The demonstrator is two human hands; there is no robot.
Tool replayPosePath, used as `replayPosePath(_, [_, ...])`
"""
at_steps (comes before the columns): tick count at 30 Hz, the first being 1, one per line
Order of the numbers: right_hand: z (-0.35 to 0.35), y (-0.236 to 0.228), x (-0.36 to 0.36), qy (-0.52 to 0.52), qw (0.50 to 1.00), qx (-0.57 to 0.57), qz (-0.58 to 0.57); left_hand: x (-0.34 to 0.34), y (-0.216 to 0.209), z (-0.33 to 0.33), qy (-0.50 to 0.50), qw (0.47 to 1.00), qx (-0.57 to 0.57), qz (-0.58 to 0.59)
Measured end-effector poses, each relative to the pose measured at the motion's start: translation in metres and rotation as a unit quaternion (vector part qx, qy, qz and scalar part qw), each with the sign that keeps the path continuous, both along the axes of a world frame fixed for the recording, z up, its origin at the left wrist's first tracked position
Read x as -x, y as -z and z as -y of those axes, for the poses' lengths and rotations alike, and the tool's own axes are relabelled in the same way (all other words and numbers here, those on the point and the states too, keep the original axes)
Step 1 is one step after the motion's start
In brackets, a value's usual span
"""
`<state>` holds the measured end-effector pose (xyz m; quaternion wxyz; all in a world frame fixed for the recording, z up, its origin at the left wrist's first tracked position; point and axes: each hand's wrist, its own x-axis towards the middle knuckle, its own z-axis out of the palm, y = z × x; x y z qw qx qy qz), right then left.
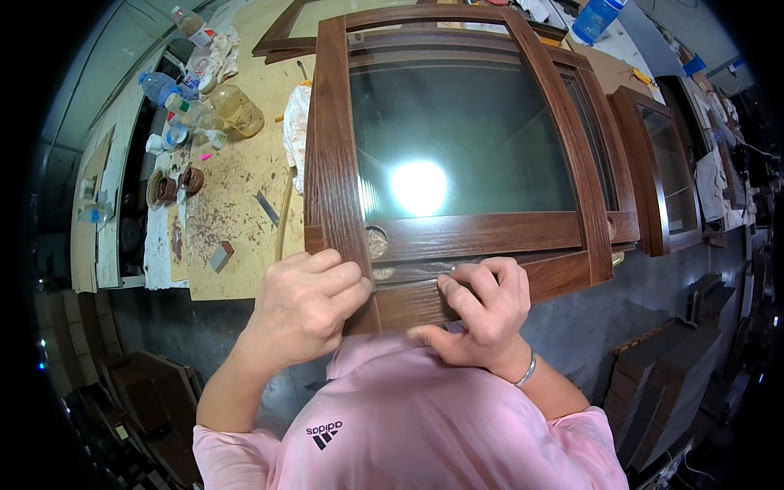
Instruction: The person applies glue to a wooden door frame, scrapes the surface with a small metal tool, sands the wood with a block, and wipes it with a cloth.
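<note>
1. The person stood at the near edge of the desk point(245, 269), and a dark-stained wooden cabinet door point(457, 155) with a glass pane point(465, 139) lay flat there, its lower rail overhanging the near edge toward the person's pink shirt point(425, 425).

2. The left hand point(306, 306) was curled nearly closed over the door's near-left corner, fingers folded over the frame where stile and rail met; whether it pinched anything small I could not tell.

3. The right hand point(482, 314) was half closed on the lower rail just beside the left hand, fingertips pressed on the wood and thumb under the edge. Nothing separate was clearly held in it.

4. As a judgement of progress: the door already looked stained and glazed, with the pane seated in the frame, so the main build seemed done. A round hinge-cup hole point(376, 242) near the lower-left corner of the glass stood open with no fitting in it, and a pale streak point(425, 267), perhaps glue or film, ran along the rail between the hands, so finishing at that corner seemed unfinished.

5. More framed doors point(665, 171) lay at the desk's right edge and another at the far edge under the worked one, their state unclear.

6. Plastic bottles point(196, 102), rags point(214, 53) and small pots point(175, 186) sat along the left edge, well apart from the hands.
</note>
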<state>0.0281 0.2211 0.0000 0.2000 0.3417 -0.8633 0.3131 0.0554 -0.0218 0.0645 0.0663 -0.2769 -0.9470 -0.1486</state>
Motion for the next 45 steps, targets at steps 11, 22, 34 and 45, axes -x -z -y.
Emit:
replayPosePath(11, [0.001,0.004,0.005,-0.005,0.999,0.004,-0.037,-0.005,0.001,-0.002,-0.011,1.0,0.017,-0.023])
replayPosePath(22, [0.0,0.004,0.004,-0.003,1.0,0.004,-0.031,-0.006,-0.003,-0.005,-0.001,0.999,0.047,-0.022])
replayPosePath(34, [0.0,0.003,0.003,0.002,1.0,0.005,-0.027,-0.009,-0.006,-0.01,0.0,0.997,0.066,-0.035])
replayPosePath(45, [-0.001,0.004,0.004,-0.006,0.999,0.0,-0.033,-0.001,-0.004,-0.008,-0.032,0.999,0.03,0.004])
